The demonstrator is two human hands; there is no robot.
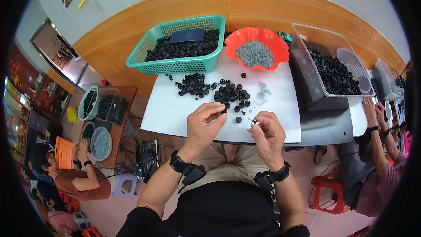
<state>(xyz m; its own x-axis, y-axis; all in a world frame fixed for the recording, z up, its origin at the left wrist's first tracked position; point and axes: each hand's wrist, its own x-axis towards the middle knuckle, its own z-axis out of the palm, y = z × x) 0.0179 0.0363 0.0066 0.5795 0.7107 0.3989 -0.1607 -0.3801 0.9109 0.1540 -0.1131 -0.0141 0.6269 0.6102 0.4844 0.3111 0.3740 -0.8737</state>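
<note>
We're right above the white board (171,116), and both hands are busy over its near edge. On our left side, the left hand (204,125) has thumb and fingertips pinched around a small black cap (224,110), just short of the loose pile of caps (232,94); the fingers hide so much of it that we can't tell which way its open side faces. Across to the right hand (268,135), and we have thumb and forefinger closed on a tiny black piece (254,121) with a thin pale stem (249,119). That stem is the long axis: it slants up and to the left, its free end pointing away from the fingertips toward the left hand. We see the two held parts well apart, a single loose cap (238,119) lying on the board between them. Beyond the pile, we've got a green basket (175,66) of black parts, a red bowl (280,46) of grey bits and, to the right, a clear bin (315,83) holding more black pieces.
</note>
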